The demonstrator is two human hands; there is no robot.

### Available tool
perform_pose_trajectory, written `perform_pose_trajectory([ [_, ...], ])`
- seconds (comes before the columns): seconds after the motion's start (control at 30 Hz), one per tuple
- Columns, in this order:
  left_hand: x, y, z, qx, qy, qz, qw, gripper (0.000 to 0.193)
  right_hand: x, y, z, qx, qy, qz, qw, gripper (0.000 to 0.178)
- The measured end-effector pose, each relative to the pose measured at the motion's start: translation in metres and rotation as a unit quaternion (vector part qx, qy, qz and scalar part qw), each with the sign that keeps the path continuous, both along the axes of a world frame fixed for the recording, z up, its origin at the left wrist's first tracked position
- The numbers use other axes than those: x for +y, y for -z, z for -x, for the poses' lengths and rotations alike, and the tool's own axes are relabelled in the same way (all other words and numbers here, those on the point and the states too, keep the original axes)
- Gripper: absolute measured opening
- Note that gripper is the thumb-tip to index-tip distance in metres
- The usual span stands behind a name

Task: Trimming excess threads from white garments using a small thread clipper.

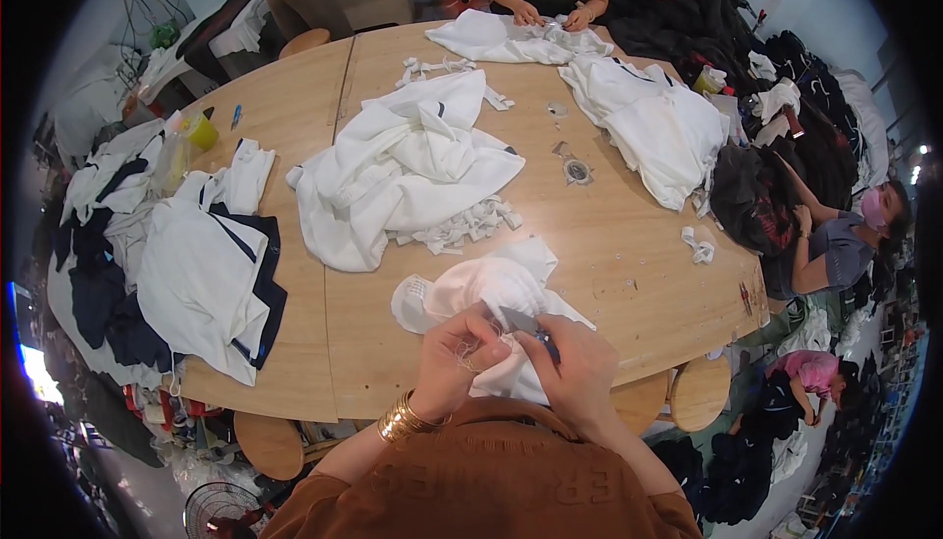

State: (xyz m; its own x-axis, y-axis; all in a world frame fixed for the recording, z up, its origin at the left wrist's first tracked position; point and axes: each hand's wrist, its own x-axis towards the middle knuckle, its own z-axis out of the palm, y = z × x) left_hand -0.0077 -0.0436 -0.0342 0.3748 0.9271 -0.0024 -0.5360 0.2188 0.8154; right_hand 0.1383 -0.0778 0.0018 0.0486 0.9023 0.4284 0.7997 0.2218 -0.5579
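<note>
A white garment [491, 283] lies bunched at the table's near edge, its lower part hanging toward my lap. My left hand [460, 357], with a gold bangle at the wrist, is closed in a pinch over the cloth. Fine loose threads [470, 350] show at its fingers. In my right hand [575, 367] is a pair of thread snips [521, 321], its metal blades pointing left toward my left fingertips. The dark handle is mostly hidden in the palm. Both hands are close together above the garment.
On the wooden table [609, 234] lie a large white garment heap [408, 166], white fabric scraps [467, 225], and white and navy garments [206, 274] at left. More white garments [653, 121] lie far right. Co-workers sit across and at right. Stools [699, 394] stand by the near edge.
</note>
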Motion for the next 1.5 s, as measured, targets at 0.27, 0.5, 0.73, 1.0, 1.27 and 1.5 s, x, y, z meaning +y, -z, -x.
perform_pose_trajectory([
  [0.27,0.003,0.005,0.000,-0.050,0.006,0.028,0.998,0.012,0.011,-0.001,-0.012,0.404,0.071,0.168,0.896,0.019],
  [0.5,0.003,0.007,-0.001,-0.011,0.025,0.014,1.000,0.013,0.033,-0.006,-0.014,0.512,0.032,0.195,0.836,0.014],
  [0.73,0.005,0.019,0.000,0.001,-0.025,0.009,1.000,0.014,0.035,0.019,-0.047,0.576,0.157,0.122,0.793,0.014],
  [1.0,0.005,0.006,-0.004,0.073,-0.080,-0.026,0.994,0.017,0.018,0.015,-0.009,0.398,0.002,0.184,0.899,0.018],
  [1.27,0.008,0.011,-0.001,0.225,-0.069,-0.132,0.963,0.018,0.010,0.020,-0.013,0.200,-0.064,0.133,0.969,0.016],
  [1.5,0.012,0.011,0.013,0.246,-0.101,-0.044,0.963,0.017,0.014,0.012,-0.008,0.348,-0.132,0.141,0.917,0.010],
])
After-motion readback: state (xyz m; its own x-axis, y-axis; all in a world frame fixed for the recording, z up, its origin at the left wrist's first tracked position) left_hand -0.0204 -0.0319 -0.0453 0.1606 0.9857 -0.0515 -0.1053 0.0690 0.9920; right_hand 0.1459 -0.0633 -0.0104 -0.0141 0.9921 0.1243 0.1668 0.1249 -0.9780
